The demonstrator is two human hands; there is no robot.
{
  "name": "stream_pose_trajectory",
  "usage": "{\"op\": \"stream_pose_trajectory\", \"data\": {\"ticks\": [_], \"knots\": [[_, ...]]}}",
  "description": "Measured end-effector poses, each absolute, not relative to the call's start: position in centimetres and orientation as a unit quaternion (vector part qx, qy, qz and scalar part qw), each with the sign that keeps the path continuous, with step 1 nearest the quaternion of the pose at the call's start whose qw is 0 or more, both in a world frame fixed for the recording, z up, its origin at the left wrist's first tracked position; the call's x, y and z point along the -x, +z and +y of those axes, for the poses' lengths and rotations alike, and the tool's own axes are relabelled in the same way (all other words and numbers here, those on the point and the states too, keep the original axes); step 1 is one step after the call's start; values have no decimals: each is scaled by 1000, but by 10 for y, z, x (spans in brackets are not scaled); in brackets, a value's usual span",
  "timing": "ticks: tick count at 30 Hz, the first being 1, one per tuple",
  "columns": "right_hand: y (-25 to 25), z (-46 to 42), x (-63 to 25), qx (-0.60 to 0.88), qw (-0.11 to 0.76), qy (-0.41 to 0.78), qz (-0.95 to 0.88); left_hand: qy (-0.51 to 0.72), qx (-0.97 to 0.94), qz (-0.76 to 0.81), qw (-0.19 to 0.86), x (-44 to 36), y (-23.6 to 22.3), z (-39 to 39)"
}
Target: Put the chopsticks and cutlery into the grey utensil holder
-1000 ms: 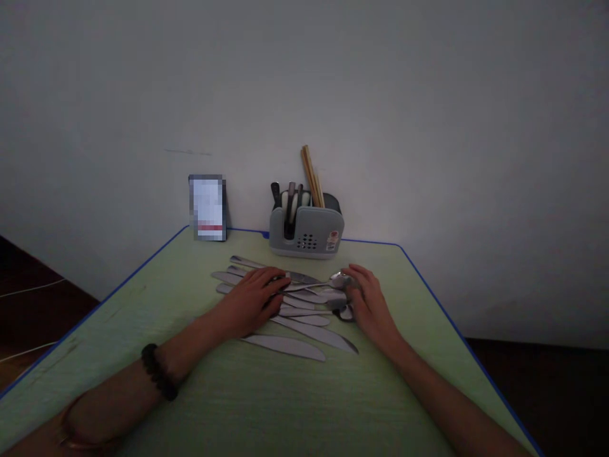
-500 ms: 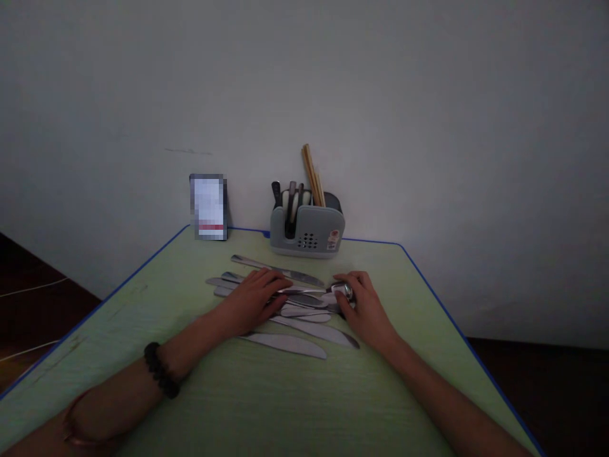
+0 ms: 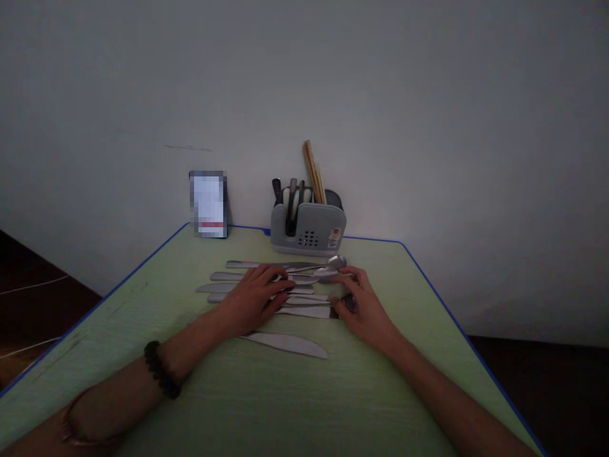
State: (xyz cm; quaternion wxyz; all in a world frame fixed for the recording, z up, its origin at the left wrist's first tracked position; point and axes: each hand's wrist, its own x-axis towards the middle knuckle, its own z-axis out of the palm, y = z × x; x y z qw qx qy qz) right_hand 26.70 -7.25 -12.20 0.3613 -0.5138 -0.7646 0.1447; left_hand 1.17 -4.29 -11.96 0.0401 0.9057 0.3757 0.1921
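Note:
Several metal knives and spoons lie in a loose row, roughly side by side, on the green tabletop. My left hand [image 3: 259, 295] rests over the middle of the row, its fingers apart and touching the handles. At the right ends, my right hand [image 3: 364, 301] has its thumb and fingers spread against the cutlery. A spoon [image 3: 327, 273] lies by its fingertips, and another spoon bowl [image 3: 337, 261] shows just beyond. One table knife [image 3: 290, 343] lies apart, nearer me, its handle end hidden by my left forearm.
A grey cutlery holder [image 3: 304, 238] with chopsticks [image 3: 311, 168] and dark- and white-handled utensils stands at the back against the wall. To its left a phone-like screen [image 3: 209, 203], blurred, stands upright. The green table [image 3: 309, 406] has a blue edge.
The cutlery under my hands has become more parallel and shifted away from me. The knife that slanted toward my right wrist has moved into the row. My right hand's fingers have spread from the spoon.

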Motion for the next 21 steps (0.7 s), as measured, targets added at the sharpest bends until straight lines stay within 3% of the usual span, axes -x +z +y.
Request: {"op": "stream_pose_trajectory", "data": {"ticks": [11, 16, 21], "knots": [[-124, -68, -271, 524, 399, 135, -740, 82, -943, 313, 74, -11, -114, -49], [-126, -66, -272, 535, 409, 110, -731, 97, -927, 355, 66, -11, -118, -48], [-131, -65, -272, 525, 363, 91, -765, 94, -939, 323, 75, -10, -116, -47]]}}
